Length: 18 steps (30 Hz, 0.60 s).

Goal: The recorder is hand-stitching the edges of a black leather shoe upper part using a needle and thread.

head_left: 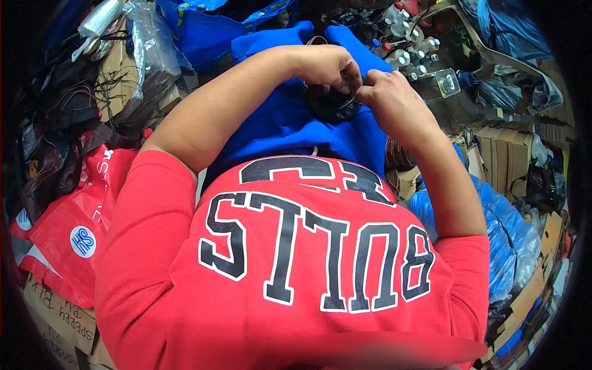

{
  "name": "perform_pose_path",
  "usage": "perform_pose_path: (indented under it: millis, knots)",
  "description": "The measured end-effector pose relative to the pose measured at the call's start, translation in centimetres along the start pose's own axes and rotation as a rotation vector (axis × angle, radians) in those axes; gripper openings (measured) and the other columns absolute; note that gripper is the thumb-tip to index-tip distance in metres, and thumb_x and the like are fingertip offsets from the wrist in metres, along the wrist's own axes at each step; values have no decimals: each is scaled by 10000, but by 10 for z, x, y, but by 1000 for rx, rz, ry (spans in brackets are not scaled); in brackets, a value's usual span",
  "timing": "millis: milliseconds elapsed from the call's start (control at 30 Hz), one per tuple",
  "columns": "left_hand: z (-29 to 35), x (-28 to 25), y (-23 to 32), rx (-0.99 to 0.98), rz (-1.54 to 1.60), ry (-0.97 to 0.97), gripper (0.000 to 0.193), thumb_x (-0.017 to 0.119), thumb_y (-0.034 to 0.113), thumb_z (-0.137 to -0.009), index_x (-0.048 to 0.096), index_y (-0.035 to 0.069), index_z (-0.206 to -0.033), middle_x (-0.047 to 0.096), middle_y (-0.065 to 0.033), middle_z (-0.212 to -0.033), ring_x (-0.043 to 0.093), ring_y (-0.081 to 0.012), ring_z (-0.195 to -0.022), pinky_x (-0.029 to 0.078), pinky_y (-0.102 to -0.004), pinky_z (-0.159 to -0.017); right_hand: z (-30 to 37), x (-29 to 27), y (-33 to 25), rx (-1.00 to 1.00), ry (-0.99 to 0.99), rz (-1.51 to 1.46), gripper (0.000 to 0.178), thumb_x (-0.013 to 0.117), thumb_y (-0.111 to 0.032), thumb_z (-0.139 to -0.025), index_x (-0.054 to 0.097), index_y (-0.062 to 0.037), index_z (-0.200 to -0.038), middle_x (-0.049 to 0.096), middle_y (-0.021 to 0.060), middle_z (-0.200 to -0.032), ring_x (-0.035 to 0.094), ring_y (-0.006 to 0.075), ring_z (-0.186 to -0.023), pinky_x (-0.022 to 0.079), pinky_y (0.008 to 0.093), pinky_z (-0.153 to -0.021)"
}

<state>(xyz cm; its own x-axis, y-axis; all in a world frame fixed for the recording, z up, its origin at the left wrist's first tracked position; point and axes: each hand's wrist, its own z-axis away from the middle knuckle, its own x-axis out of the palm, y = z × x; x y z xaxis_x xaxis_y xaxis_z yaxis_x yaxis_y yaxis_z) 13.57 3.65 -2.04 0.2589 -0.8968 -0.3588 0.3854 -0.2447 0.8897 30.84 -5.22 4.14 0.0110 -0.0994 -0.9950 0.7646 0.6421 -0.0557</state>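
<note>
Over my lap in blue trousers [265, 126], my two hands work close together. The fingers of my left hand [330, 66] are curled and pinched at the upper edge of a dark, shiny black bundle [333, 106]; its exact kind is not clear. Right beside it, my right hand [398, 98] is closed, thumb and forefinger pressed together at the bundle's right side. Whatever lies between those fingertips is too small to make out. A brown loop [317, 41] shows just beyond my left hand.
Several plastic bottles [416, 52] and a clear container [447, 83] lie at the far right. Blue plastic bags [499, 228] and cardboard boxes [505, 151] crowd the right side. On the left are a red bag [74, 225] and clear plastic wrap [157, 55]. A blue bag [203, 34] lies ahead.
</note>
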Motion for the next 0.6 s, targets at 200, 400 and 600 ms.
perform_pose_path:
  millis: [200, 400, 600]
  knots:
    - [2, -6, -7, 136, 41, 88, 219, 729, 151, -733, 696, 68, -933, 681, -61, -837, 612, -136, -742, 489, -282, -675, 6, 19, 31, 164, -61, -659, 206, 605, -225, -864, 700, -111, -1006, 592, 81, -790, 580, 193, -745, 465, 296, -708]
    - [48, 20, 1, 63, -302, 632, 414, 732, 243, -754, 603, 45, -1093, 635, -156, -848, 621, -264, -759, 478, -371, -700, 20, 34, 41, 352, 87, -1159, 229, 607, -235, -858, 681, -71, -999, 564, 55, -873, 546, 163, -863, 421, 290, -815]
    - [114, 12, -8, -43, -291, 272, 331, 715, 244, -763, 652, 15, -994, 652, -165, -849, 624, -256, -753, 477, -350, -692, 9, 71, 41, 443, 479, -769, 185, 685, -191, -803, 613, -21, -801, 561, 63, -814, 558, 196, -825, 438, 304, -757]
